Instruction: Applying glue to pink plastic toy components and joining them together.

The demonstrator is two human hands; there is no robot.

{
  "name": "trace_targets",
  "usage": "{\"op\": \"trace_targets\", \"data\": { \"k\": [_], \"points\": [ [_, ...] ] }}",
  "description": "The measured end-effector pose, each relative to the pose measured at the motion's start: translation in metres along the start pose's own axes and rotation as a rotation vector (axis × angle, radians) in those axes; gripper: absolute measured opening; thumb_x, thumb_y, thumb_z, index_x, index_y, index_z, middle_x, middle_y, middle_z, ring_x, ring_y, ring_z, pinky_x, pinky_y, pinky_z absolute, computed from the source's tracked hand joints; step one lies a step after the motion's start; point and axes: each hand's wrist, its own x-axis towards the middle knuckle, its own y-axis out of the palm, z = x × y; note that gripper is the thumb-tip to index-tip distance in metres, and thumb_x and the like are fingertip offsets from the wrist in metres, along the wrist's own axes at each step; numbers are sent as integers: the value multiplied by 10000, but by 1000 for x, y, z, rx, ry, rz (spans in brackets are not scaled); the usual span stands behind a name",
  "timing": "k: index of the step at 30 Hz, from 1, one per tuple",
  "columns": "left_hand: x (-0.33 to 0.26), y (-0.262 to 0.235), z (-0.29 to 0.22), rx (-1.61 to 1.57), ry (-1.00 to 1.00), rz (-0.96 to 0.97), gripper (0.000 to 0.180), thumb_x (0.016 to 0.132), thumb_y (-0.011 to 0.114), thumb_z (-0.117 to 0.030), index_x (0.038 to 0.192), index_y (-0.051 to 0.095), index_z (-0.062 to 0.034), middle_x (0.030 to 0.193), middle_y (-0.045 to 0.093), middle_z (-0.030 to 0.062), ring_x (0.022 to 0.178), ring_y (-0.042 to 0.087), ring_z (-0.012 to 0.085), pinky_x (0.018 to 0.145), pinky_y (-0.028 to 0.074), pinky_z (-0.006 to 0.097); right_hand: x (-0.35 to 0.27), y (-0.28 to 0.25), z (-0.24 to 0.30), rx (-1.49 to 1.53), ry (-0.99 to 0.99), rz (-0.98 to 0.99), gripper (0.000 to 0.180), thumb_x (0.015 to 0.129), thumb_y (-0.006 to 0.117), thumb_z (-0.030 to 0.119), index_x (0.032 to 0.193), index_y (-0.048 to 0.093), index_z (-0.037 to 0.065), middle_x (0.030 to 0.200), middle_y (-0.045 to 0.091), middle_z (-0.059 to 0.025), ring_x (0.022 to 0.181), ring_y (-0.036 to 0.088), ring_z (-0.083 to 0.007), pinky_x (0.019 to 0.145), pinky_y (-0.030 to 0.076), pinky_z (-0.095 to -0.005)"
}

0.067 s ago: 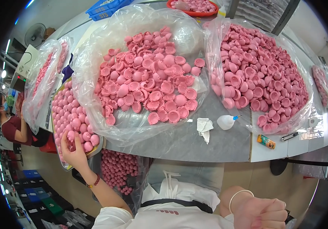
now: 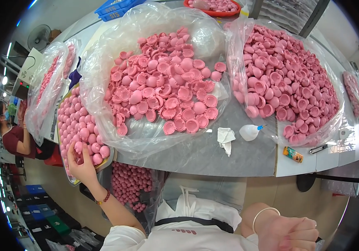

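At the left end of the table, my left hand (image 2: 82, 166) has its fingers closed round a pink ball (image 2: 78, 147) at the near edge of a tray (image 2: 112, 157) full of such balls. My right hand (image 2: 289, 235) is raised at the lower right, off the table, with its fingers curled into the palm. Whether anything is inside that fist is hidden. In front of me, a clear plastic bag (image 2: 104, 144) spreads open under a heap of pink half shells (image 2: 150, 81). To the right, a second bag holds a larger heap of half shells (image 2: 286, 79).
Near the table's front lie a crumpled white tissue (image 2: 225, 140), a white squeeze bottle (image 2: 249, 132) with a blue tip, a lighter (image 2: 292, 154) and a nail clipper (image 2: 318, 149). Below the table edge sits a bag of pink balls (image 2: 131, 184). A co-worker (image 2: 16, 134) is at far left.
The view has shifted very slightly. Both hands keep their places and grips, and the heaps look the same.
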Motion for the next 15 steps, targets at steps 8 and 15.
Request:
{"op": "trace_targets", "data": {
  "k": [8, 15],
  "points": [
    [-2, 0, 1, 54, -4, -7, 289, 771, 653, -109, 1036, 581, -17, 988, 609, 80, 879, 574, 157, 772, 446, 267, 21, 3, -7, -120, -50, 65, 402, 883, 309, 349, 753, 482, 10, 535, 398, -22, 445, 338, -103, 385, 231, -229],
    [-1, 1, 1, 42, -27, 11, 289, 775, 650, -103, 1035, 576, -1, 1003, 603, 94, 893, 575, 170, 793, 447, 274, 28, 8, -13, -130, -53, 24, 411, 914, 253, 342, 809, 486, 19, 533, 364, 1, 432, 321, -95, 383, 235, -218]
  ]
}}
